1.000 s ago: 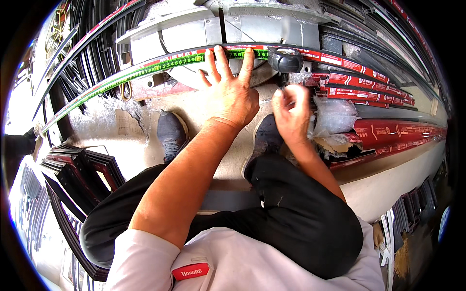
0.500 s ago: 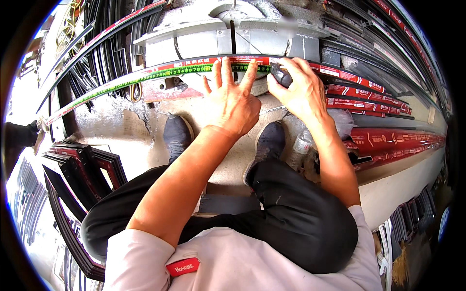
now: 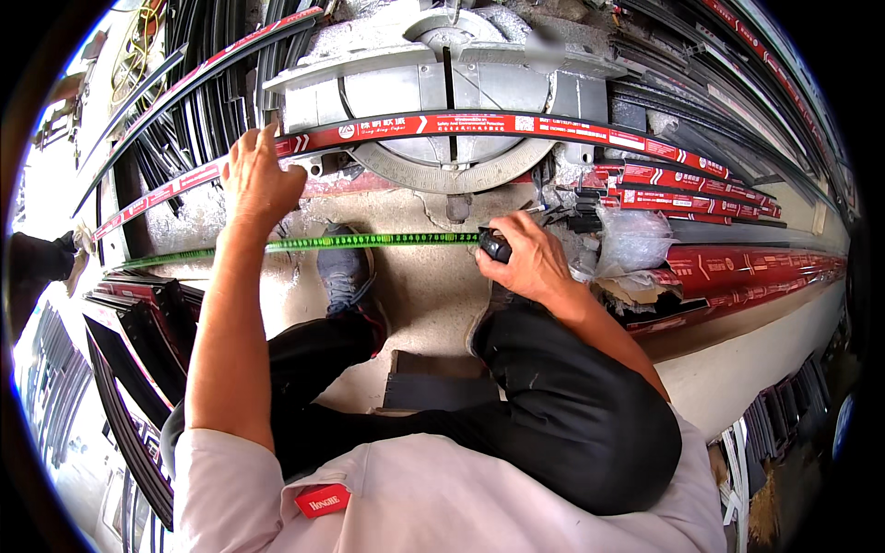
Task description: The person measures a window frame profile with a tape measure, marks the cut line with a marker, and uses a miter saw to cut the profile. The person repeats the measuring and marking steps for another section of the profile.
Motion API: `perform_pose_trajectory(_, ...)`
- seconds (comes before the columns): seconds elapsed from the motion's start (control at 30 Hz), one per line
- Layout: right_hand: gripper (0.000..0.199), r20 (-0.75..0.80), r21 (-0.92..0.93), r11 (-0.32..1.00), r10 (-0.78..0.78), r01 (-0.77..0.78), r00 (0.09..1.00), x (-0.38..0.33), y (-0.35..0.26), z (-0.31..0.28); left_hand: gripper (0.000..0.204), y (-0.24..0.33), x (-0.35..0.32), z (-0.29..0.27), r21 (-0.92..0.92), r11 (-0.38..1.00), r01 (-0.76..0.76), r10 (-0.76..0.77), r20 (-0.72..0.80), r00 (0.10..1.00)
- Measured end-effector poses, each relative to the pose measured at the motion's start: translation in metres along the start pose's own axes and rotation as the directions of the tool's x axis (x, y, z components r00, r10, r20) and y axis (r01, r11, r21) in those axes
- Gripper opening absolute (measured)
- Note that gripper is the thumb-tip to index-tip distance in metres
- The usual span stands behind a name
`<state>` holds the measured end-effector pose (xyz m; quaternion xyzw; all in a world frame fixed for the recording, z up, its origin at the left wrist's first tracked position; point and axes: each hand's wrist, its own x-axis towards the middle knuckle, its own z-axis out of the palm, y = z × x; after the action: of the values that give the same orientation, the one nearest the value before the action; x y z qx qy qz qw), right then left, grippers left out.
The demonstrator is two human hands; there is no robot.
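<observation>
While the person crouches before the saw, the entries stand as follows.

Left hand: left hand (image 3: 256,180) rests on the long strip (image 3: 479,125), fingers curled over its near edge and pressing it down; a light closed hold on the strip, not a full wrap.

Right hand: right hand (image 3: 527,258) is closed around the black tape measure case (image 3: 496,245), thumb on top.

Tape: yellow-green tape blade (image 3: 304,244) is drawn out from the case and runs leftward, its far end lost near the picture's left rim; where it hooks cannot be told.

Strip: dark profile wrapped in red and white printed film, lying across the grey saw table (image 3: 442,88), its long axis running left to right and bowed by the lens.

Key relation: blade lies nearly parallel to the strip, on the near side of it and apart from it; the strip lies farther from the body than the case. Left hand is already on the strip; right hand is near it, below and to the right.

Surroundings: stacked red-wrapped profiles (image 3: 737,267) at right, dark frames (image 3: 138,313) at left, grey shoe (image 3: 343,269) under the blade.
</observation>
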<state>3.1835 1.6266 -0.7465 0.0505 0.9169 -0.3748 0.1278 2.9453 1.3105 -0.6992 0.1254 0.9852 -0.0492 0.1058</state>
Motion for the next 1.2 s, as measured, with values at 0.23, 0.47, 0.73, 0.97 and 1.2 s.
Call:
perform_pose_trajectory(0.23,0.051,0.237,-0.063,0.989,0.147,-0.136,0.960,0.002,0.015,0.031,0.063,-0.043,0.020,0.027,0.074,0.991,-0.113,0.105,0.099,0.990)
perform_pose_trajectory(0.47,0.050,0.216,-0.178,0.983,0.089,-0.050,0.972,0.001,0.016,0.021,0.038,-0.060,0.041,0.062,-0.030,0.947,-0.321,0.318,-0.068,0.946)
perform_pose_trajectory(0.73,0.035,-0.497,-0.417,0.909,-0.235,0.008,0.835,0.047,0.045,-0.071,0.037,-0.074,0.044,0.068,-0.024,0.938,-0.347,0.344,-0.082,0.935)
perform_pose_trajectory(0.97,0.067,-0.365,-0.641,0.757,-0.158,-0.125,0.918,0.079,0.132,-0.144,0.041,-0.087,0.065,0.068,0.000,0.935,-0.355,0.353,-0.102,0.930)
perform_pose_trajectory(1.2,0.056,-0.263,-0.690,0.716,-0.112,-0.106,0.958,0.122,0.157,-0.162,0.037,-0.099,0.082,0.070,-0.007,0.943,-0.332,0.328,-0.137,0.935)
